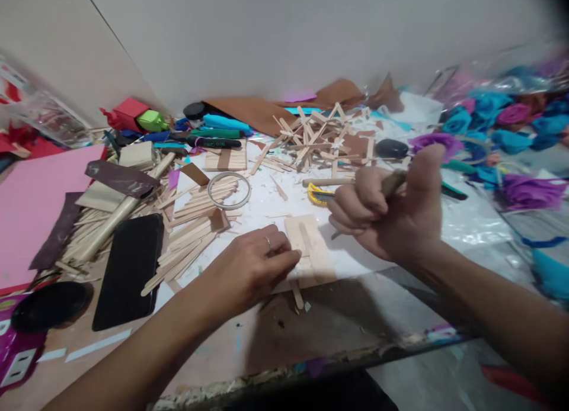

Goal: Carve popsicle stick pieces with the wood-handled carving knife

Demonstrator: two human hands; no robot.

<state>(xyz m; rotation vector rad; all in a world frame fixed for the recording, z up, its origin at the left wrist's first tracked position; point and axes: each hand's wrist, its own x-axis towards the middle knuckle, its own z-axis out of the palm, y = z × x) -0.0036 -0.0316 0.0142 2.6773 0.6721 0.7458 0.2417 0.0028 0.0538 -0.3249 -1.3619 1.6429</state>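
My left hand [260,260], a ring on one finger, is closed with its fingertips down at a small pale wooden board [322,260]. Out from under those fingertips a craft stick [297,295] points toward me, and they seem to pinch it. Another short stick [306,236] lies on the board. My right hand [391,206] is raised to the right of the board, fingers wrapped round a thin dark tool [393,184]. The tool's narrow end shows below the fist; its kind is unclear.
Craft sticks [186,251] lie in piles at left, near a black phone [128,269] and a tape ring [229,190]. Behind stands a tangle of joined sticks [311,138]. Yellow-handled scissors [317,195] lie beside my right hand. Blue and purple paper flowers [493,115] crowd the right.
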